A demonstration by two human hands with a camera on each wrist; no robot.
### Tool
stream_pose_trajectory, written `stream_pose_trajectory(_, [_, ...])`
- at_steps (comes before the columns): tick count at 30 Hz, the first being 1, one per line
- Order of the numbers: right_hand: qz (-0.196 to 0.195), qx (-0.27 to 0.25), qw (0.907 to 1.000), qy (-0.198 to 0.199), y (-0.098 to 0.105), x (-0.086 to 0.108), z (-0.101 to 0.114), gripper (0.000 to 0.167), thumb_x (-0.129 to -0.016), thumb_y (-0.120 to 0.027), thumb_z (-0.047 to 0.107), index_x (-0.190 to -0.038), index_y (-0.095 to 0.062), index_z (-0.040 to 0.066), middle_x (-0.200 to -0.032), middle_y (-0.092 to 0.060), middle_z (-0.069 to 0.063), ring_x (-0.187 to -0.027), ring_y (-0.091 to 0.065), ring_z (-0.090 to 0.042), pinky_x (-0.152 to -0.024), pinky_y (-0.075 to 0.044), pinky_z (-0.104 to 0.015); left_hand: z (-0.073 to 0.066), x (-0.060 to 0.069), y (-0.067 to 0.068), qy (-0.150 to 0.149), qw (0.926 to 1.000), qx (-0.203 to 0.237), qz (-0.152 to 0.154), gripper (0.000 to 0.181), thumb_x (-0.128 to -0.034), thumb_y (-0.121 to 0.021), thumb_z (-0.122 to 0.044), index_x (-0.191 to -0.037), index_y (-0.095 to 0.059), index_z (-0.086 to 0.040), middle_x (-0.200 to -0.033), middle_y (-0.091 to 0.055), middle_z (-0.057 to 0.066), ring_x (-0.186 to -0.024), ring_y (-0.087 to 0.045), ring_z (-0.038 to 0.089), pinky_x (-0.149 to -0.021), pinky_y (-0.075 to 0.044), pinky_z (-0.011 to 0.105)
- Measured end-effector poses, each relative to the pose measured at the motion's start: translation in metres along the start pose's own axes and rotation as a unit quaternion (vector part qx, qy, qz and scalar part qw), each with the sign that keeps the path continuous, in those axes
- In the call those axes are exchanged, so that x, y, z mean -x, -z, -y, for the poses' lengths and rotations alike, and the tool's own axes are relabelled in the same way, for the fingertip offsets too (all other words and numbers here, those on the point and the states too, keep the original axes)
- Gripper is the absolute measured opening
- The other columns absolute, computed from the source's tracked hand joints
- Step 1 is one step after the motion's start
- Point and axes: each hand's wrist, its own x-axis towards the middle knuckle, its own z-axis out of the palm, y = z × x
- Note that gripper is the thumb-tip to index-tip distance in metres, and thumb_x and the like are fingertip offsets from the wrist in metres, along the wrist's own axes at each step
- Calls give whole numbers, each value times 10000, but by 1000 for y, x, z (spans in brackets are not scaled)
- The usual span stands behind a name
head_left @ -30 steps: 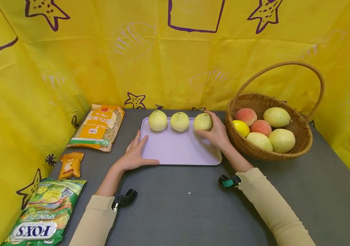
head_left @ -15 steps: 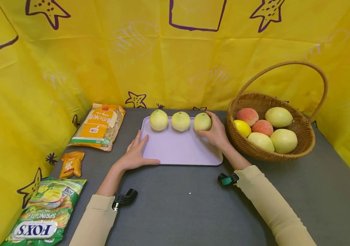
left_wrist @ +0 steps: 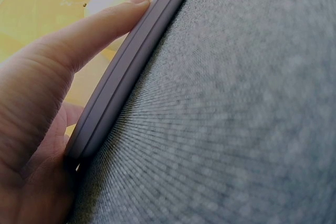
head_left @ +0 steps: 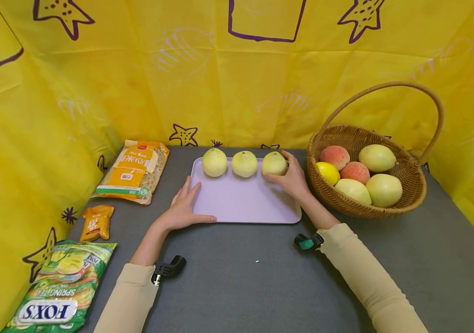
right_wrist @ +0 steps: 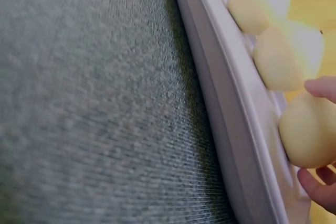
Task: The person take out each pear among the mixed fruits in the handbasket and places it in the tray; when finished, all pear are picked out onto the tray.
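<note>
Three round, pale yellow-green pears stand in a row along the far side of a lilac tray (head_left: 241,201): a left pear (head_left: 214,162), a middle pear (head_left: 244,164) and a right pear (head_left: 274,163). My right hand (head_left: 292,178) holds the right pear, thumb on its near side and fingers around its right side. The right wrist view shows this pear (right_wrist: 307,132) resting on the tray between thumb and fingers. My left hand (head_left: 181,208) touches the tray's near left corner with fingers spread; its thumb (left_wrist: 105,27) lies along the front rim in the left wrist view.
A wicker basket (head_left: 366,210) at the right holds peaches, a lemon and several pale green fruits beneath a tall handle. Along the left lie an orange grain packet (head_left: 132,171), a small orange packet (head_left: 97,223) and a green candy bag (head_left: 59,286). Yellow cloth (head_left: 237,92) backs the table.
My right thumb and fingers have shifted very slightly on the right pear. The left hand, tray and other pears look the same, apart from a small camera shift.
</note>
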Motion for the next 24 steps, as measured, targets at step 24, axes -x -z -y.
stream_pose_trajectory(24, [-95,-264,9994,-176,4,11,5,861,-815,-800,227,-1488,-303,27,-1482,-368,-179,-1299,-430,-337,-1052,-378,-425,-1,2,0,-106,9999,11,-38,1224,-682,-806,-597,-1566,-143,-71,-1604,173,166,-1437,36,474,-1099,-69,666])
